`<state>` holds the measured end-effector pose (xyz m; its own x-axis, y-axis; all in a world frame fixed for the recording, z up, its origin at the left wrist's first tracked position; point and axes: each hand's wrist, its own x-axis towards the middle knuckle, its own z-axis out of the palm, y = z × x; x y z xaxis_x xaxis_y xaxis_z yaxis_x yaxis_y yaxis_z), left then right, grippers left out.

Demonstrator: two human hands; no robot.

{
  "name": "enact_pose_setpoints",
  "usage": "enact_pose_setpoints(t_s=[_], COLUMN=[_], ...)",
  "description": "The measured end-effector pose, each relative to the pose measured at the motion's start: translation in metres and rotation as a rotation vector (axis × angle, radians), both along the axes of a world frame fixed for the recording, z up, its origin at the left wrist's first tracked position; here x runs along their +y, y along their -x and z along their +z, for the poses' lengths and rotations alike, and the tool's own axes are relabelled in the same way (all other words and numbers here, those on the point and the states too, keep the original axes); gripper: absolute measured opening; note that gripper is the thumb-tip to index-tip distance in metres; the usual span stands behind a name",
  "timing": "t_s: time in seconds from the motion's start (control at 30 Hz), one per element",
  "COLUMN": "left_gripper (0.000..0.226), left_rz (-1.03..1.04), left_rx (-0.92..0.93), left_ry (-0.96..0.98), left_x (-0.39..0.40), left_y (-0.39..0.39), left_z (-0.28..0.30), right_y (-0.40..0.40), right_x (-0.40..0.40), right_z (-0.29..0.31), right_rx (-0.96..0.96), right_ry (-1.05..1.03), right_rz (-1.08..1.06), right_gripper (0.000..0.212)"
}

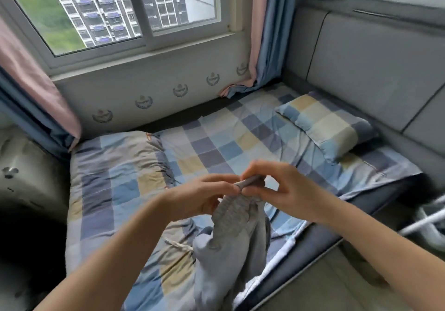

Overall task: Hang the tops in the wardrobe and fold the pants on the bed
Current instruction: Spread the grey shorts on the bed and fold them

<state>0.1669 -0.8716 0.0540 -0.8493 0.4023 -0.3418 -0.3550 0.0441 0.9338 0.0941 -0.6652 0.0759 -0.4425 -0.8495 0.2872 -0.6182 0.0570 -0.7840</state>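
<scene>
Grey pants [232, 241] hang bunched in front of me above the bed [216, 147], their ribbed waistband at the top. My left hand [204, 196] grips the waistband from the left. My right hand [277, 188] pinches the top edge of the same waistband from the right. The two hands almost touch. The legs of the pants droop down toward the bed's near edge. No wardrobe or tops show in this view.
A folded checked quilt [115, 173] lies on the bed's left part and a checked pillow [327, 125] at its right end. Behind are a window [115, 9], curtains [262, 33] and a padded headboard [373, 65]. White tubing [426, 219] stands at right.
</scene>
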Motion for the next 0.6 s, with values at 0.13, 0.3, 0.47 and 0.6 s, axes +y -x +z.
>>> enact_pose_setpoints(t_s=[0.13,0.3,0.47,0.6], left_gripper=[0.033,0.016,0.02,0.036], left_rz=[0.085,0.087,0.278,0.407], left_rx=[0.047,0.472,0.488,0.442], left_ry=[-0.128,0.347,0.956,1.047], left_x=[0.066,0.16,0.202,0.205], left_y=[0.038,0.09,0.146,0.173], left_z=[-0.008,-0.004,-0.013,0.008], right_y=[0.037,0.067,0.11,0.157], right_x=[0.067,0.132,0.2,0.238], right_z=[0.018,0.034,0.032,0.002], right_rx=[0.093,0.2,0.42,1.073], right_ry=[-0.062,-0.11,-0.258,-0.792], right_rz=[0.08,0.185,0.225,0.082], right_gripper=[0.015,0.015,0.006,0.039])
